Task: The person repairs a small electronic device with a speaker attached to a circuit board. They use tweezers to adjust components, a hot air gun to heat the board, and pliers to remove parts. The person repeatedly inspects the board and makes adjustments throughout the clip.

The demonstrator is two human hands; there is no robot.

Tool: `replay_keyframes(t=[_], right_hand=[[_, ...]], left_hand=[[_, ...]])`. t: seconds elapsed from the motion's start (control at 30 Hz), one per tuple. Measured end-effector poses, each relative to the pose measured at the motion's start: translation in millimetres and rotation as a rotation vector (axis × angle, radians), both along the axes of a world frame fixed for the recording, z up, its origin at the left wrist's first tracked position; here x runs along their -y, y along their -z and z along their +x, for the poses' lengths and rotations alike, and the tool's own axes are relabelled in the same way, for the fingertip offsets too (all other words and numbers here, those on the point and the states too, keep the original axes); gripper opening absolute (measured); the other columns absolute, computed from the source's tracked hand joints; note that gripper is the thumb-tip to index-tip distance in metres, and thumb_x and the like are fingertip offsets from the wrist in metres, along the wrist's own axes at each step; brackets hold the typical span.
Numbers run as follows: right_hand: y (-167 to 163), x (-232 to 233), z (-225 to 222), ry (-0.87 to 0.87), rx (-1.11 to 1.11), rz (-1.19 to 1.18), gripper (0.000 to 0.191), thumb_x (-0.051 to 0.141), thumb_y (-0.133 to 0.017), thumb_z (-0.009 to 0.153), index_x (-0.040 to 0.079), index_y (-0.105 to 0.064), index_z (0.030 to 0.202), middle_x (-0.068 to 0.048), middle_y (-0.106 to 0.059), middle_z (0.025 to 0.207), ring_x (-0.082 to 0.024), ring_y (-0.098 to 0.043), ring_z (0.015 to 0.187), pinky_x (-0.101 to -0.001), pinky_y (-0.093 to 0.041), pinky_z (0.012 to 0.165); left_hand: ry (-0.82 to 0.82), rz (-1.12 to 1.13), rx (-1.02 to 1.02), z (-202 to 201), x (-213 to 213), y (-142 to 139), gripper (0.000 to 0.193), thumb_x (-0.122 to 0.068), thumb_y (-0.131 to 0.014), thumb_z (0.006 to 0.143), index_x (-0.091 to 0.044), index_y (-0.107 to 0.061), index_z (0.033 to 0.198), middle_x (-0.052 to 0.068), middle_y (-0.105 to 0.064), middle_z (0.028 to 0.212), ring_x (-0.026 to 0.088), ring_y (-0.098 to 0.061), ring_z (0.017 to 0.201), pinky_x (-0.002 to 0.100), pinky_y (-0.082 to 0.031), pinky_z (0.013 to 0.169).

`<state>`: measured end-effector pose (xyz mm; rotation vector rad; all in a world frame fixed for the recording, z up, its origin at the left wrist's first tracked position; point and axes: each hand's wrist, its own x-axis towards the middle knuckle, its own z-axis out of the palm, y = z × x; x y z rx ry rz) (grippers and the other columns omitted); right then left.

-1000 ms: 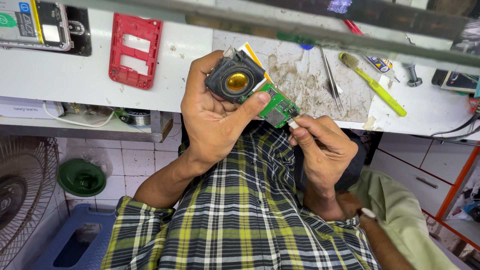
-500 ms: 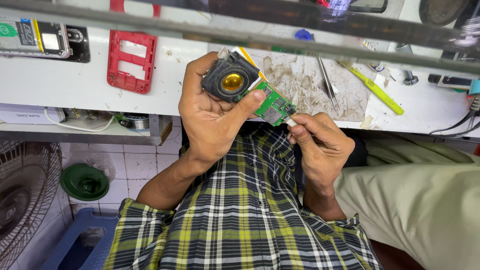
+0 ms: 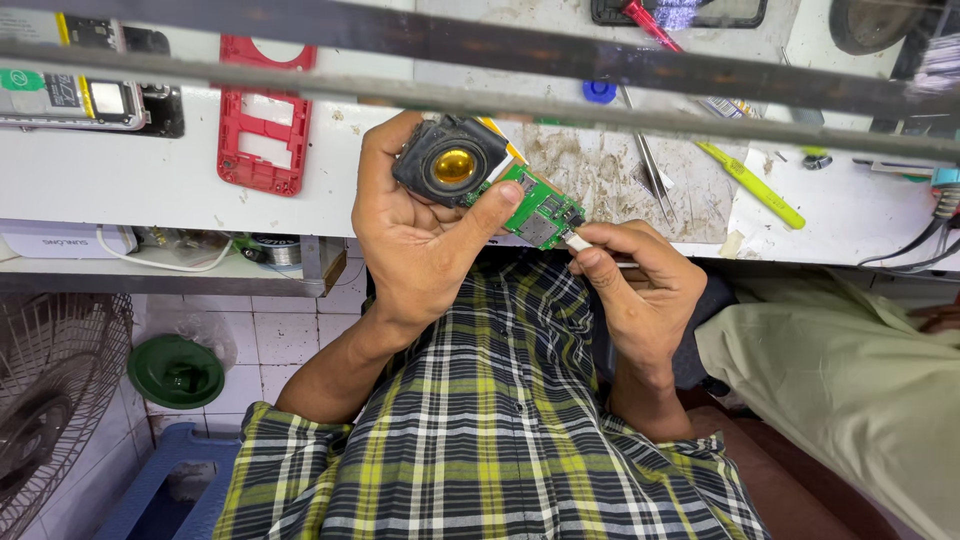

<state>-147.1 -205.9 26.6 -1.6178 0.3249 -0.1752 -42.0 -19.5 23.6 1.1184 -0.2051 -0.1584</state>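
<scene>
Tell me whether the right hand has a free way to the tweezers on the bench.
Probably yes: the tweezers lie bare on the bench just beyond the right hand, nothing between. But its fingers pinch a small white part at the green circuit board.

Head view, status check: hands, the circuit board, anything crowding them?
Left hand grips green circuit board with black speaker attached. Right hand pinches small white tool at board's edge. Another person's olive sleeve close on the right, not touching.
</scene>
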Motion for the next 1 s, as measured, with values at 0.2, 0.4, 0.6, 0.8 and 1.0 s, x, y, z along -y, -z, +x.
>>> replay_keyframes(t=[0.2,0.4,0.6,0.8,1.0], right_hand=[[0.2,9.1,6.1,-0.146,-0.094,0.102,0.028,0.006,-0.073,0.098,-0.006,-0.066,0.123,-0.008,-0.075,0.105,-0.010,-0.070,0.092,-0.0224,-0.057,0.084],[7.2,4.3,9.0,-0.098,-0.247,-0.016,0.019,0.008,-0.075,0.098,-0.005,-0.072,0.112,-0.008,-0.075,0.087,-0.009,-0.067,0.072,-0.0214,-0.053,0.064],[6.7,-11.4,2.2,0.023,-0.086,-0.459,0.019,0.007,-0.079,0.097,-0.005,-0.071,0.109,-0.010,-0.077,0.090,-0.010,-0.072,0.082,-0.0227,-0.056,0.076],[12.9,-20.3,-5.4,0.007,-0.020,-0.561,0.017,0.007,-0.081,0.094,-0.005,-0.072,0.103,-0.012,-0.076,0.086,-0.011,-0.074,0.077,-0.0225,-0.057,0.069],[20.1,-22.6,-10.7,0.031,0.026,-0.574,0.016,0.007,-0.081,0.095,-0.004,-0.070,0.098,-0.011,-0.076,0.084,-0.012,-0.074,0.075,-0.0230,-0.057,0.067]], left_hand=[[0.074,0.010,-0.080,1.7,-1.2,-3.7,0.054,0.007,-0.072,0.103,0.001,-0.037,0.144,0.018,-0.067,0.119,0.020,-0.074,0.110,0.031,-0.068,0.096],[0.172,0.125,-0.117,17.5,-2.6,4.5,0.050,-0.005,-0.074,0.101,0.002,-0.042,0.138,0.016,-0.070,0.125,0.019,-0.075,0.109,0.031,-0.069,0.093],[0.216,0.448,-0.048,33.6,-12.6,-1.1,0.035,-0.019,-0.076,0.101,-0.001,-0.060,0.126,0.011,-0.077,0.115,0.014,-0.077,0.105,0.028,-0.065,0.090],[0.168,0.994,0.157,44.7,-19.3,-12.1,0.038,-0.030,-0.082,0.092,-0.006,-0.070,0.119,0.009,-0.076,0.097,0.019,-0.072,0.072,0.036,-0.058,0.068],[0.063,1.083,0.429,44.2,-14.8,-14.2,0.047,-0.037,-0.085,0.095,-0.007,-0.068,0.127,0.012,-0.067,0.111,0.031,-0.070,0.090,0.045,-0.056,0.075]])
